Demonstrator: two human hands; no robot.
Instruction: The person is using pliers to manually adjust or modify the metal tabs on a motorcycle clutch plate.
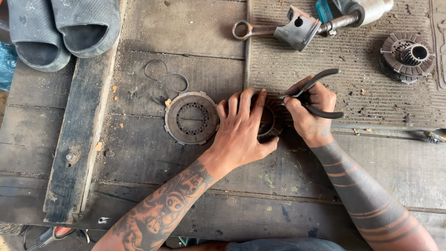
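My left hand [242,131] lies flat over a round toothed metal clutch part [268,122] on the wooden bench, fingers spread across its top, hiding most of it. My right hand [310,114] grips black-handled pliers [320,93], their jaws pointing left at the part's upper edge beside my left fingertips. A round clutch plate stack [191,118] with a toothed centre hole lies just left of my left hand.
A thin wire ring [163,82] lies above the plate stack. A piston with connecting rod [283,29] and a metal tool [357,14] sit at the top on a ribbed mat [371,88]. A geared clutch hub [408,56] is top right. Grey sandals [60,28] rest top left.
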